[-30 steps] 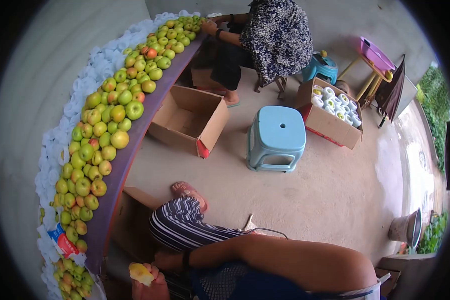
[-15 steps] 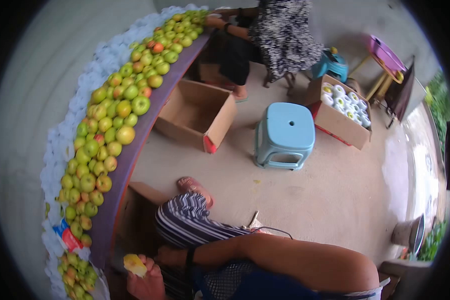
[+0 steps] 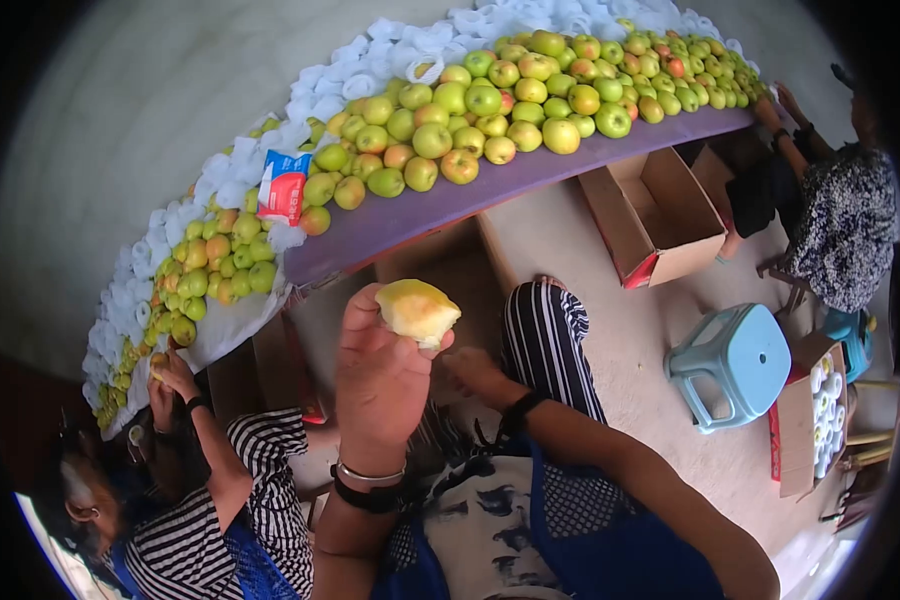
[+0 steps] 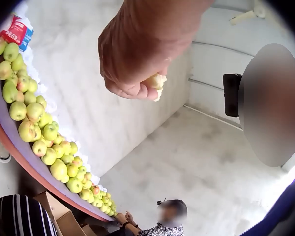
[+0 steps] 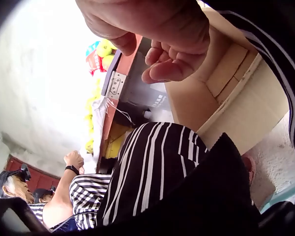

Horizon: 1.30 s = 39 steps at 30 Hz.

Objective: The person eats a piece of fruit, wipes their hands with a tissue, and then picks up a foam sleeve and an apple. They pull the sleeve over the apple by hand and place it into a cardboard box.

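Note:
My left hand (image 3: 378,375) is raised in front of my chest and pinches a partly eaten piece of apple (image 3: 420,312) between thumb and fingers. Pale flesh and some yellow-green skin show on it. In the left wrist view only a bit of the apple's flesh pokes out past the curled fingers (image 4: 137,89). Lower, by my striped trouser leg (image 3: 545,345), my right hand (image 3: 475,374) hangs idle. Its fingers are loosely curled and hold nothing in the right wrist view, over an open cardboard box (image 5: 231,93).
Many green apples (image 3: 432,140) lie along a purple-topped table (image 3: 420,215), with white foam nets (image 3: 340,75) behind. A red and blue packet (image 3: 283,188) sits among them. People work at both ends. A cardboard box (image 3: 660,215), blue stool (image 3: 735,365) and packed box (image 3: 805,420) stand right.
The head view has swung left, bringing in a person in striped clothes. My left hand has risen from low by my lap to chest height with the apple piece.

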Each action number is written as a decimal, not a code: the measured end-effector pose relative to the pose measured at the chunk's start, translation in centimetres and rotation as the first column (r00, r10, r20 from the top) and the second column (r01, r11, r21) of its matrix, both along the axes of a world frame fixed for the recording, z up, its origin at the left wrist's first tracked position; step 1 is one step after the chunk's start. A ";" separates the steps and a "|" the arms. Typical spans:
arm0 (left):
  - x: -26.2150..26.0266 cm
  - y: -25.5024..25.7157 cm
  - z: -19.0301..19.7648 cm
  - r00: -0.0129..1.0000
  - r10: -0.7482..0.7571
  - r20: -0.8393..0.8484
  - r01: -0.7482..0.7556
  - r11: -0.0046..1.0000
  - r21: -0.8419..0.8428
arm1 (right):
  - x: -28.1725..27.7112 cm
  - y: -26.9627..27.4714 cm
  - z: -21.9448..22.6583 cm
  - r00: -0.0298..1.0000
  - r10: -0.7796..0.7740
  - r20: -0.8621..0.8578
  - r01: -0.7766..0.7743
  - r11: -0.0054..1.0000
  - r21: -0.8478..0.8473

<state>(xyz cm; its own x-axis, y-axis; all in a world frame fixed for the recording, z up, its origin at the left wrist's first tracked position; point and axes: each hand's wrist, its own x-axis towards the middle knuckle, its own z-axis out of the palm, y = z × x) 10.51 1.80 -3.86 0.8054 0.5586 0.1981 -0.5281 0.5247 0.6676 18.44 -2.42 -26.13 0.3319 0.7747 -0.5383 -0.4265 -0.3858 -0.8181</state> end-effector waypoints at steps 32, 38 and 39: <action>-8.1 -5.9 9.5 0.588 -0.798 0.132 0.761 0.601 0.245 | 2.3 -1.6 -0.6 0.996 -0.086 0.015 0.087 0.990 -0.110; -9.2 -6.5 9.9 0.687 -0.700 0.194 0.664 0.714 0.223 | 3.1 -2.1 0.1 0.992 -0.122 0.010 0.122 0.986 -0.111; -8.7 -7.4 9.1 0.718 -0.636 0.282 0.572 0.771 0.280 | 3.0 -2.1 0.1 0.992 -0.126 0.011 0.127 0.985 -0.114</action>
